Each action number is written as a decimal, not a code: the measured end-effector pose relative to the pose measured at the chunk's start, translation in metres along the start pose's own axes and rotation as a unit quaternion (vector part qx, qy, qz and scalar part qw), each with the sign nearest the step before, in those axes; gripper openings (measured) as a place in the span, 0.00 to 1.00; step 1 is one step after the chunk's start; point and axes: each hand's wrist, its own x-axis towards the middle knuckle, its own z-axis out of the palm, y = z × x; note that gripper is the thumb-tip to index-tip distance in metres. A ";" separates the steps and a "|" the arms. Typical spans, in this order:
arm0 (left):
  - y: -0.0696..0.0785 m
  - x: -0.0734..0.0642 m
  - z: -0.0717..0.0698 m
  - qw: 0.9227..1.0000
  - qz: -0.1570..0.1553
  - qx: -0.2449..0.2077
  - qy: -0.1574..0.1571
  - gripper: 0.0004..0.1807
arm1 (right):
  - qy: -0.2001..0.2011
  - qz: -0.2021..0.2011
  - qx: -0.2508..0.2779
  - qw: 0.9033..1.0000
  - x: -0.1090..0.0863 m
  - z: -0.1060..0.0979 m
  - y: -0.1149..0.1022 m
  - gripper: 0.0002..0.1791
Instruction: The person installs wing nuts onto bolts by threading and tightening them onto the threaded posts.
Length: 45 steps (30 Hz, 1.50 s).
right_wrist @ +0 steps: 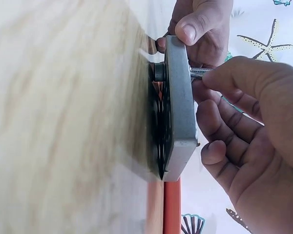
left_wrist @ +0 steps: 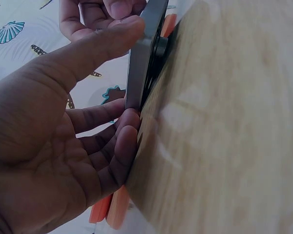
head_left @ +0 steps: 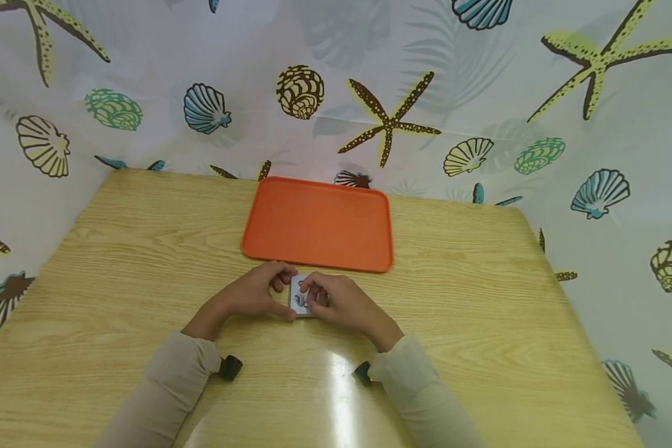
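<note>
A small square grey metal block point(head_left: 298, 304) lies on the table before the orange tray; dark markings show on its pale top. Short dark round feet hold it just above the wood in both wrist views. My left hand point(head_left: 256, 290) grips the block by its edges, thumb on the near side and fingers on the far side. Over the top face, my right hand point(head_left: 341, 301) pinches a small threaded metal screw point(right_wrist: 199, 71) between thumb and finger. The other right fingers are curled beside the block. Where the screw meets the block is partly hidden by the fingers.
The orange tray point(head_left: 319, 224) lies flat just beyond the hands. A wood-grain table point(head_left: 470, 298) spreads around them. Behind and beside it hangs a white cloth point(head_left: 246, 50) printed with shells and starfish.
</note>
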 end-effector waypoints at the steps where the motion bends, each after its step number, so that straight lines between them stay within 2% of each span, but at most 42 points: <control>1: 0.000 0.000 0.000 1.000 0.000 0.001 0.000 0.44 | 0.000 -0.001 -0.001 1.000 0.000 0.000 0.000 0.09; 11: 0.001 0.000 0.000 1.000 0.000 0.002 0.000 0.43 | -0.002 -0.016 0.003 1.000 0.001 0.000 -0.001 0.12; 19: 0.000 -0.001 0.000 1.000 0.002 -0.002 -0.003 0.43 | 0.007 -0.046 -0.019 0.999 0.000 0.001 -0.001 0.14; 23: 0.001 -0.001 0.000 1.000 -0.002 -0.003 -0.004 0.43 | 0.007 -0.048 -0.030 0.998 -0.001 0.002 0.000 0.13; 45: 0.001 0.000 0.001 1.000 0.000 -0.001 0.000 0.43 | 0.021 0.030 -0.061 0.997 -0.001 0.005 -0.004 0.13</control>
